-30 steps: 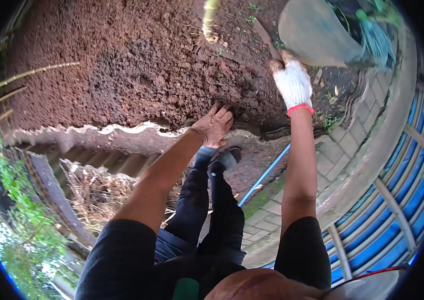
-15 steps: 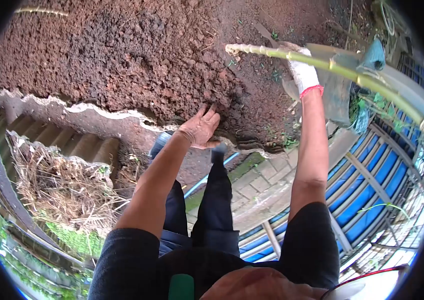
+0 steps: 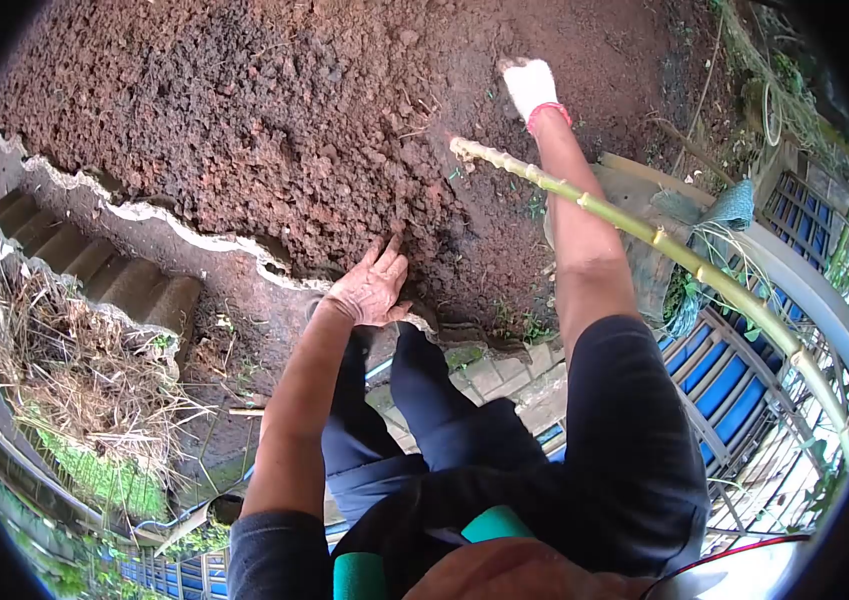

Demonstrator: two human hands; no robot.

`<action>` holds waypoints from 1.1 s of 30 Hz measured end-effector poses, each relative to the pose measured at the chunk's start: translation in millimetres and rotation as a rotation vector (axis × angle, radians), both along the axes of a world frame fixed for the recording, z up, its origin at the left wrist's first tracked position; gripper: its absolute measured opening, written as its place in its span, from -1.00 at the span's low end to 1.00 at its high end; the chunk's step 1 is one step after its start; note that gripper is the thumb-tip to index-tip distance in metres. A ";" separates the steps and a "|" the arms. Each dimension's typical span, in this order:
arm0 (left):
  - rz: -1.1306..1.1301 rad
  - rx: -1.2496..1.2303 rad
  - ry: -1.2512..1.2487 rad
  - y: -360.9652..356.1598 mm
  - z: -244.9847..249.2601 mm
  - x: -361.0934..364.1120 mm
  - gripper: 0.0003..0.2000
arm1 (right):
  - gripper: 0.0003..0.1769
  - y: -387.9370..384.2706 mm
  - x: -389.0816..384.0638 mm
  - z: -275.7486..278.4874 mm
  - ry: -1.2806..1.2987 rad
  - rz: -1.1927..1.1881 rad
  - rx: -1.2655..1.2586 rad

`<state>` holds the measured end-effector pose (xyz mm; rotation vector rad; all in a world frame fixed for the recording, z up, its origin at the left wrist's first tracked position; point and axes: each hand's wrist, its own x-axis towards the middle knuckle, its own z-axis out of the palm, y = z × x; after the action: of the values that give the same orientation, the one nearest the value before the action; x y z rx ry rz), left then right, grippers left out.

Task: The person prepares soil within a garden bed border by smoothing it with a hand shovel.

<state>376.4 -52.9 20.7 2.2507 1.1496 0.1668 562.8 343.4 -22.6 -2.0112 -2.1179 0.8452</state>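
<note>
Rough, crumbly soil point(image 3: 294, 150); matt cloth glove point(image 3: 531, 88) w/ knit look.

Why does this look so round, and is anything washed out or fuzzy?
In the head view, black surrounds a rounded image, suggesting a wide lens, likely bending the blue slatted panel; soft light falls on the soil; the pale shape at lower right is washed out; the gloved hand shows its fingertips unclearly.

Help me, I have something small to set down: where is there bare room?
Smooth soil lies free to the right of the gloved right hand, and more narrowly between the clods and right forearm. It is crowded by the left hand at the wavy edge, and where the green stem passes the netting.
</note>
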 end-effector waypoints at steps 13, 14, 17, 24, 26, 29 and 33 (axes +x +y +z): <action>0.421 0.167 -0.058 -3.9 -2.2 3.6 -0.51 | -0.49 10.2 -12.7 14.5 -0.253 0.155 -0.050; 0.429 0.186 -0.052 -3.2 -1.3 2.9 -0.52 | -0.50 7.8 -14.7 19.2 -0.245 0.130 -0.067; 0.535 0.181 -0.091 -2.4 2.7 2.1 -0.53 | -0.51 -5.8 -25.1 29.8 -0.308 0.203 0.083; 0.601 0.146 0.054 -4.0 -1.1 6.6 -0.33 | -0.54 -83.2 28.1 89.7 -0.138 0.284 0.152; 0.712 0.273 0.026 -5.0 1.4 5.6 -0.30 | -0.55 -93.9 67.1 96.0 -0.111 0.311 -0.023; 1.026 0.419 0.092 -11.2 3.1 6.7 -0.31 | -0.56 -120.4 93.5 110.8 0.127 0.156 -0.222; 1.302 0.363 0.191 -16.8 -5.5 7.9 -0.28 | -0.63 -129.0 59.1 159.3 0.102 0.098 -0.321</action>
<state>384.3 -69.7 15.3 1.4108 2.6827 0.7064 622.0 214.4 136.6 -1.9601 -2.1530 1.3505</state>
